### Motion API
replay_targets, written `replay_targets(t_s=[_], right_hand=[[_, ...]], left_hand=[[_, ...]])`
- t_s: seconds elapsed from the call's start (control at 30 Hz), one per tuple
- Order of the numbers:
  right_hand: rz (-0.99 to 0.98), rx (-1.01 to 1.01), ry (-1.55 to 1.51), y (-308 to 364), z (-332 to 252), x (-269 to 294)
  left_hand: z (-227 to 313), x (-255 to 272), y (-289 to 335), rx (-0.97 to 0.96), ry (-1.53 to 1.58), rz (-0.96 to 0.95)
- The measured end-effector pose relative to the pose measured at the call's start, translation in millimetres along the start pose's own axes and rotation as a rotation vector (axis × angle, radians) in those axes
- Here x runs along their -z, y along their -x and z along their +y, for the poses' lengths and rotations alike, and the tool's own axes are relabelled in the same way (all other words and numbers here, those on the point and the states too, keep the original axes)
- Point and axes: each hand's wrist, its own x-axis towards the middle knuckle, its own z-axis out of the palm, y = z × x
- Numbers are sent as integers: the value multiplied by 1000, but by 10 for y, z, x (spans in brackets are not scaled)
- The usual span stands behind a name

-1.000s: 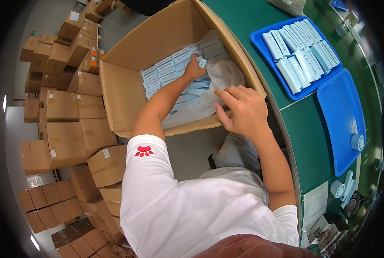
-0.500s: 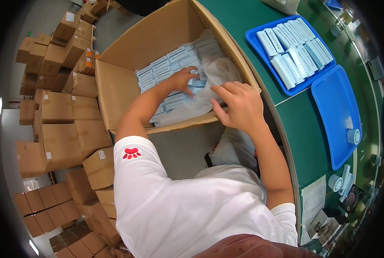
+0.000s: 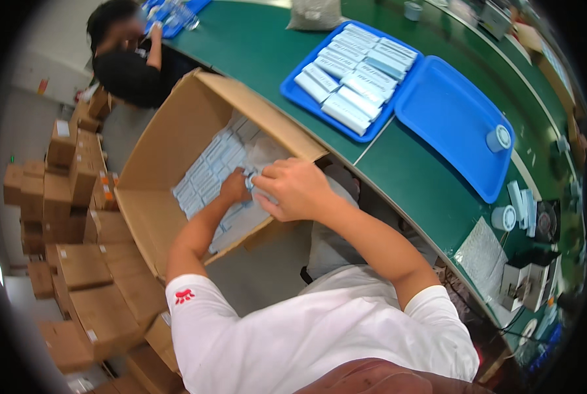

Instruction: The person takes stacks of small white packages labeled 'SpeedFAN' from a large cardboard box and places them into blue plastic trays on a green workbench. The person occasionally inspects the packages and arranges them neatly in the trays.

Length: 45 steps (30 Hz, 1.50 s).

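Observation:
A large open cardboard carton point(image 3: 142, 217) holds rows of small light blue boxes point(image 3: 205, 174), with a translucent plastic liner point(image 3: 262, 151) bunched along its near right side. My left hand point(image 3: 234, 186) is down in the carton, its fingers closed around one small light blue box point(image 3: 249, 181), of which only an end shows. Right against that end are the curled fingers of my right hand point(image 3: 293, 189), above the carton's near edge. Whether the right fingers grip the box or the liner is hidden.
On the green table point(image 3: 366, 174) to the right stand a blue tray point(image 3: 290, 92) of light blue boxes and another blue tray point(image 3: 448, 111) with a white roll point(image 3: 498, 138). Stacked cartons point(image 3: 77, 262) fill the left. A co-worker point(image 3: 129, 72) is at the far left.
My view has swung to the right, bringing the co-worker into sight. My left hand went from spread fingers to closed around a box; my right hand moved in beside it.

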Motion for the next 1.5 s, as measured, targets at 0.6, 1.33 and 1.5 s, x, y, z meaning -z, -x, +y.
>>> replay_targets(t_s=[0.6,1.33,1.5], right_hand=[[-24,23,-139,120,118,-87],[1005,-338,-426,1620,521,3680],[1010,-282,-420,1884,674,3782]], left_hand=[[514,2706,891,327,-139,392],[6975,2507,-42,-992,1148,168],[7258,2360,-98,-1106,1120,254]])
